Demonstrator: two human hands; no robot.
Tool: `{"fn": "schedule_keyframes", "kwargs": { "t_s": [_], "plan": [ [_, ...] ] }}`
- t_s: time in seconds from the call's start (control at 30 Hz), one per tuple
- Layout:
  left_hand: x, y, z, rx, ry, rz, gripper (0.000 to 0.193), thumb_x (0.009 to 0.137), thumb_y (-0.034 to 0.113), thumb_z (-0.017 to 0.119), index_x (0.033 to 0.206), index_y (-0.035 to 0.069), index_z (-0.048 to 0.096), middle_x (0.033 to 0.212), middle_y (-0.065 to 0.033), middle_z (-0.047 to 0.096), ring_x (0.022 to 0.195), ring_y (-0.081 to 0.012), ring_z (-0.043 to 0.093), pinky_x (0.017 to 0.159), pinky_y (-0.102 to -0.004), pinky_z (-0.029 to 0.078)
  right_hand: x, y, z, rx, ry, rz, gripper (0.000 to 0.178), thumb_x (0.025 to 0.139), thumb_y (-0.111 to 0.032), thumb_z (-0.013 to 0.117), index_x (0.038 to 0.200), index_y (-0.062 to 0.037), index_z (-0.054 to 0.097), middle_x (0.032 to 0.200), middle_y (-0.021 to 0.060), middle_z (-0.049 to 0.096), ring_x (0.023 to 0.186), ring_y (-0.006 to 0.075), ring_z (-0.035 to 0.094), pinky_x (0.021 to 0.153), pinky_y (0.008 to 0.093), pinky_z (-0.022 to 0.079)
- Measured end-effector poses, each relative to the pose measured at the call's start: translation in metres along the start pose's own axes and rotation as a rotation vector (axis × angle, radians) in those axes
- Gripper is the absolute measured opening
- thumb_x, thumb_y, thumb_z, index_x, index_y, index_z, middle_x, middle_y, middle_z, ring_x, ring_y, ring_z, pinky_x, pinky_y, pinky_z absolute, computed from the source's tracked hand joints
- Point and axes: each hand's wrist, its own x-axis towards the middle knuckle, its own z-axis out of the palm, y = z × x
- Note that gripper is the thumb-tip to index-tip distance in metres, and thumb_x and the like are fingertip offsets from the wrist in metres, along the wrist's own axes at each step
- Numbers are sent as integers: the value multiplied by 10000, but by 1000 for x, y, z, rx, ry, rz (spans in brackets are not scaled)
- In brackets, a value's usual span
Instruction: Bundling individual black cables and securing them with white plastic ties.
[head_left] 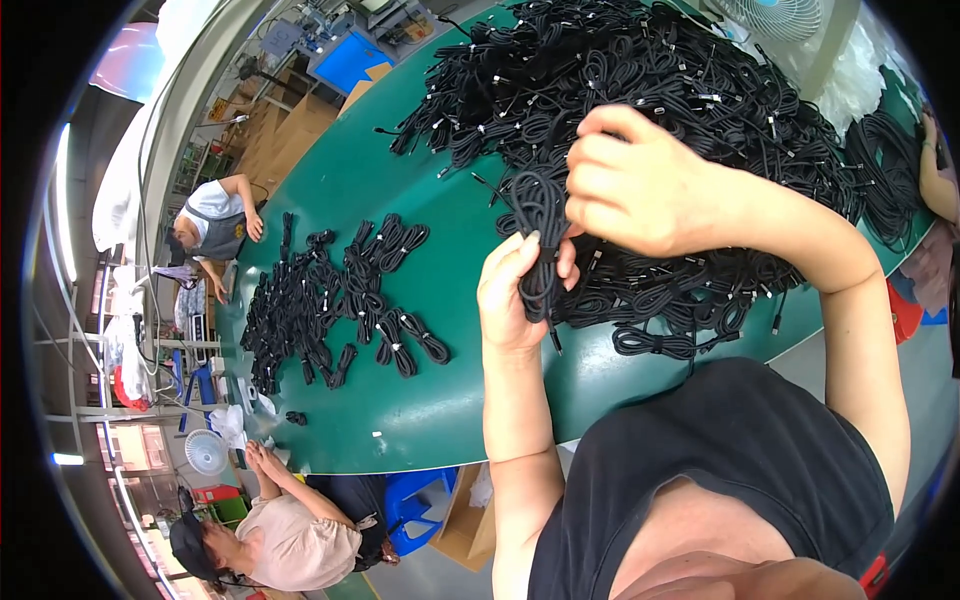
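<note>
A coiled black cable [540,212] stands upright in my left hand [512,290], the thumb pressed over the middle of its bundle. My right hand [640,185] is curled closed right beside the coil's right side; its fingertips are turned away, so what they pinch is hidden. One cable end with a plug pokes out below my left hand. Behind and to the right of both hands spreads a large heap of black cables [660,60], with light metal plugs showing among the loops. Another looped cable [655,342] lies near the table's front edge.
On the green table [430,240], tied cable bundles [320,290] lie in a group at the left. Two co-workers sit at the left end, one in a beige shirt [300,540]. A blue stool [412,510] and a cardboard box [465,520] stand below the front edge.
</note>
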Motion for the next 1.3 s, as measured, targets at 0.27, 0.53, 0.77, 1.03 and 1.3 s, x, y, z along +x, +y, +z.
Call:
{"fn": "schedule_keyframes", "kwargs": {
  "t_s": [0.27, 0.53, 0.77, 1.03, 1.3],
  "plan": [
    [-3, 0, -1, -7, -6, -30, 259, 873, 198, 460, 920, -50, 514, 729, -111, 535, 600, -178, 535, 531, -249, 429, 6, -3, 1, -41, 1, -28, 172, 692, -179, 585, 779, -33, 559, 745, 46, 520, 799, 200, 543, 842, 421, 415],
    [-2, -6, -3, 30, -72, -87, 264, 882, 196, 458, 899, -62, 511, 741, -126, 547, 525, -178, 524, 477, -248, 417, 4, -16, 6, 67, 13, -146, 171, 663, -187, 601, 714, -37, 539, 750, 54, 527, 789, 213, 538, 832, 430, 423],
    [-2, 4, 2, -84, -83, -91, 346, 896, 201, 462, 1064, -101, 476, 790, -129, 555, 541, -167, 537, 461, -247, 428, 3, 14, 2, 136, 109, 20, 156, 677, -121, 594, 813, -60, 550, 795, 55, 498, 791, 212, 504, 763, 377, 408],
    [0, -6, -4, -106, -89, -79, 301, 904, 201, 492, 1037, -69, 487, 808, -125, 541, 504, -156, 502, 442, -254, 411, 1, 4, 9, 264, 115, 64, 206, 692, -156, 633, 844, -38, 561, 812, 74, 510, 788, 234, 502, 730, 360, 412],
    [10, -9, 0, -207, 188, 271, 323, 947, 167, 399, 1226, 5, 392, 989, -120, 532, 891, -211, 550, 847, -366, 469, -10, -34, 14, 293, 187, 377, 401, 674, -316, 724, 912, -40, 558, 840, 89, 561, 721, 237, 564, 630, 318, 431]
  ]
}}
